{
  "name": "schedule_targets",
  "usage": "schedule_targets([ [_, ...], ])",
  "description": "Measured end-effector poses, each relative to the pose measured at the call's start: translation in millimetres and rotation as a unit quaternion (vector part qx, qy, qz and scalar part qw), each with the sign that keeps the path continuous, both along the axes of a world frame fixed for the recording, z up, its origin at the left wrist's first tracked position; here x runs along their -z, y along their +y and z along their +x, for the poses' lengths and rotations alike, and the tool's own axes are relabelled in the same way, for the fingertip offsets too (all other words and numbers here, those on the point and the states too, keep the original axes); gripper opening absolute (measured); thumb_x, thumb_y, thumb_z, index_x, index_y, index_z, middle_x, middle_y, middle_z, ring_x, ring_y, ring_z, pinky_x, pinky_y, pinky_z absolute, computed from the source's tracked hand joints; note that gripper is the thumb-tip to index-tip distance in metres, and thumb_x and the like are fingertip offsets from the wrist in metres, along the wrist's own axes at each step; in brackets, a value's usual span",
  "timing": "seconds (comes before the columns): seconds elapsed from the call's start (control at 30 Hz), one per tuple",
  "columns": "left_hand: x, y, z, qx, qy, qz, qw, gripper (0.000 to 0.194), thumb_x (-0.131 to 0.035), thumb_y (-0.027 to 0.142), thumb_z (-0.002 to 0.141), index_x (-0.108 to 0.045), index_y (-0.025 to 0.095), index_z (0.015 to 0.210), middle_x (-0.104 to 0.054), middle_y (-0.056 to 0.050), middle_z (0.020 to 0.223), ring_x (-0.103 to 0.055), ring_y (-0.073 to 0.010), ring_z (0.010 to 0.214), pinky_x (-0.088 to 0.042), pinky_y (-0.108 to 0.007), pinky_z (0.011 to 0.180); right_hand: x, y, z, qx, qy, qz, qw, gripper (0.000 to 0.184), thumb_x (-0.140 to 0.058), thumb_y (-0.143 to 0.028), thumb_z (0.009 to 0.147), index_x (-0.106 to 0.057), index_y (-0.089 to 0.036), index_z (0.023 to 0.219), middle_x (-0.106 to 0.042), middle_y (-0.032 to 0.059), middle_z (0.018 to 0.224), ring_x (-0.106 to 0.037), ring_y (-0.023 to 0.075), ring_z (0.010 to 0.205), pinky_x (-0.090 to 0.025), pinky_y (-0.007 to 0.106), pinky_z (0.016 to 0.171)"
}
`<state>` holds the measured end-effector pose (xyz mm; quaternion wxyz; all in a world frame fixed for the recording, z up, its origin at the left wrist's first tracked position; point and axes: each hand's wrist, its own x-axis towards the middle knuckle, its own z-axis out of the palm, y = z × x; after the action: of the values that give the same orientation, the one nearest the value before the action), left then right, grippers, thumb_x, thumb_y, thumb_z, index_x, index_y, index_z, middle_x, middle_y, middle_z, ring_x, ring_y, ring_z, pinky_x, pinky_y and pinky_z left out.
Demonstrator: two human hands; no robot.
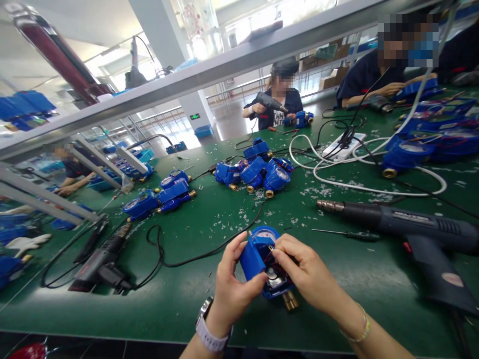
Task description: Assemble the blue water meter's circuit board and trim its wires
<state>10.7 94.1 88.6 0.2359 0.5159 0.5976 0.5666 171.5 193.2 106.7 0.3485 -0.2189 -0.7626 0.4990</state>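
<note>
1. The blue meter (251, 259) is sitting at the near part of the counter (175, 309), midway between the wrists, its open housing facing the person and its brass fitting (290, 300) pointing nearer.
2. The left hand (237, 286) is gripping the meter's left side, fingers reaching along the far part, thumb pressing near the opening; keeping this hold steady is probably serving the fine work best.
3. The right hand (307, 269) is pinching thin wires (271, 248) at the opening between thumb and fingers; their exact ends are hiding from view. Working gently is likely sparing the leads, and keeping them off the housing's rim is lowering the chance of a nick.
4. The near edge of the counter is running below the meter, under the forearms, so drawing the meter closer is offering little margin.
5. To the right, a screwdriver (362, 236) and a large heat gun (407, 227) are bounding the elbow's swing.
6. To the left, a black cable (202, 262) is curving past, while another heat gun (103, 262) is lying well apart, leaving more sideways room.
</note>
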Motion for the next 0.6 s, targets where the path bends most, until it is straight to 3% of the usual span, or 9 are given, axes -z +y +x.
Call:
schedule_targets([
  [0.2,-5.1,-0.6,0.8,0.02,-0.083,-0.023,0.996,0.074,-0.078,0.038,0.077,-0.042,0.023,0.14,-0.067,-0.009,0.121,-0.066,-0.0233,0.108,-0.053,-0.034,0.098,3.6,0.9,4.5,-0.011,-0.011,-0.002,1.0,0.037,-0.043,-0.035,0.102,-0.052,-0.018,0.071,-0.054,0.0006,0.077,-0.053,0.0156,0.074,-0.041,0.03,0.068],
  [0.37,-3.2,-2.9,1.5,-0.015,0.038,0.014,0.999,0.068,-0.076,0.037,0.078,-0.047,0.022,0.137,-0.064,-0.011,0.125,-0.064,-0.0264,0.115,-0.053,-0.039,0.1,-0.3,-2.1,5.3,0.049,-0.049,0.016,0.997,0.023,-0.053,-0.037,0.096,-0.066,-0.02,0.089,-0.065,0.0035,0.088,-0.058,0.0194,0.084,-0.041,0.034,0.076],
  [0.5,0.3,-4.7,4.4,-0.035,0.169,0.068,0.983,0.063,-0.076,0.036,0.079,-0.05,0.024,0.135,-0.064,-0.01,0.127,-0.064,-0.0268,0.116,-0.054,-0.04,0.099,-3.2,-5.2,3.6,0.084,-0.075,0.032,0.993,0.029,-0.053,-0.038,0.097,-0.065,-0.019,0.077,-0.062,0.0029,0.077,-0.056,0.0193,0.076,-0.039,0.033,0.07],
  [0.6,1.3,-5.7,6.4,-0.034,0.196,0.085,0.976,0.062,-0.076,0.036,0.079,-0.049,0.027,0.135,-0.065,-0.008,0.125,-0.065,-0.025,0.113,-0.055,-0.038,0.097,-2.5,-6.2,2.5,0.079,-0.071,0.045,0.993,0.03,-0.049,-0.033,0.098,-0.063,-0.019,0.076,-0.061,0.0025,0.077,-0.055,0.0187,0.077,-0.039,0.034,0.072],
])
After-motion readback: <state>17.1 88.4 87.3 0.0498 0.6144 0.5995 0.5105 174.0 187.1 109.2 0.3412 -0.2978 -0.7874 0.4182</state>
